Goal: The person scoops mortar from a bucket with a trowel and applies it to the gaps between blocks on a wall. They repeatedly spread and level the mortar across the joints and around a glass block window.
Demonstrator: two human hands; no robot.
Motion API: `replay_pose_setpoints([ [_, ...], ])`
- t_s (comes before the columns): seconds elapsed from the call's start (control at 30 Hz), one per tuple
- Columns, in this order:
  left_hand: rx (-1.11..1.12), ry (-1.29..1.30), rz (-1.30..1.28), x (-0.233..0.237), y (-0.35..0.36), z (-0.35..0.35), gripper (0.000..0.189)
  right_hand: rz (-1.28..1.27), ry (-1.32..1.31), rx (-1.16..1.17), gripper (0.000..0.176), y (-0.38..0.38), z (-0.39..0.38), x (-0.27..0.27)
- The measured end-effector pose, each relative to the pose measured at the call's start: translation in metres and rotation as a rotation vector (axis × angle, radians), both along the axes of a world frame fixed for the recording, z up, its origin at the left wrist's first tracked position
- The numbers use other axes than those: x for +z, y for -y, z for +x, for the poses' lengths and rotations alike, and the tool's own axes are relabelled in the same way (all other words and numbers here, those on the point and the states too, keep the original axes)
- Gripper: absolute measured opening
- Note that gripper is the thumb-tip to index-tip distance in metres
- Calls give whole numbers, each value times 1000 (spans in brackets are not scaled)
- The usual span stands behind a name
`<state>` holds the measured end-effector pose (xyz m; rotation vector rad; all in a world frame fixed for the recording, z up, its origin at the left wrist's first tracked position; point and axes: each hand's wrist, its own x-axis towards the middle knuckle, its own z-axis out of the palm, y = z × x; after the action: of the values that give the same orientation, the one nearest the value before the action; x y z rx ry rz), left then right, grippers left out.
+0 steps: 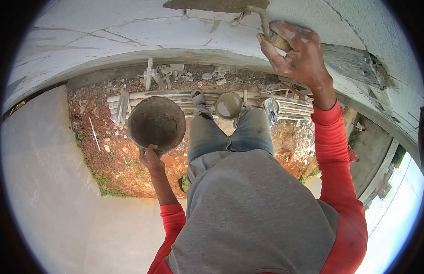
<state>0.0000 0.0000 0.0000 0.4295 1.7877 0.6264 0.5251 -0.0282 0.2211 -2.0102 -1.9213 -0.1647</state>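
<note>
My right hand (296, 57) is wrapped around the handle of a mortar-caked trowel (265, 23), raised against the wall. The bent neck of the trowel reaches toward a dark wet mortar patch (216, 4) at the top edge; its blade is hard to make out. Lower and to the left, my left hand (151, 159) grips the rim of a dark round bucket (157, 123), which tilts so that its inside shows. Grey mortar coats the inside of this bucket. Both hands are spotted with mortar.
I stand on a scaffold of wooden planks (175, 98). A smaller bucket (229, 105) with grey contents sits by my feet. Beneath lies reddish ground (111, 155) with rubble, beside a concrete slab (47, 182). The cracked pale wall (129, 36) spans the top.
</note>
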Motion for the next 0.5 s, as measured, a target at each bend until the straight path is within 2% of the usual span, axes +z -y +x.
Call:
replay_pose_setpoints([
  [0.07, -22, 49, 21, -9, -2, 5, 51, -72, 15, -85, 35, -4, -13, 11],
  [0.1, -26, -11, 22, 21, -2, 1, 52, -114, -90, -103, 35, 0, -14, 21],
  [0.17, -97, 34, 55, 18, -14, 21, 53, -102, -81, -105, 39, -2, -12, 25],
  [0.2, -184, 86, 96, 13, -5, 25, 53, -92, -22, -84, 40, 5, -7, 26],
  [0.27, -271, 55, 132, 2, -10, 32, 58, -195, -98, -99, 45, 5, -6, 30],
  [0.3, -304, 35, 89, -14, -15, 28, 56, -34, -178, -68, 43, 7, -5, 22],
  [0.33, -337, 16, 46, -29, -20, 23, 55, -211, -228, -50, 37, 4, -1, 30],
  [0.4, -522, -55, 100, -40, -27, 13, 48, -91, -200, -55, 31, 9, -4, 28],
  [0.5, -1317, -286, 829, -37, -25, 6, 35, -58, -224, -34, 27, 9, -5, 16],
])
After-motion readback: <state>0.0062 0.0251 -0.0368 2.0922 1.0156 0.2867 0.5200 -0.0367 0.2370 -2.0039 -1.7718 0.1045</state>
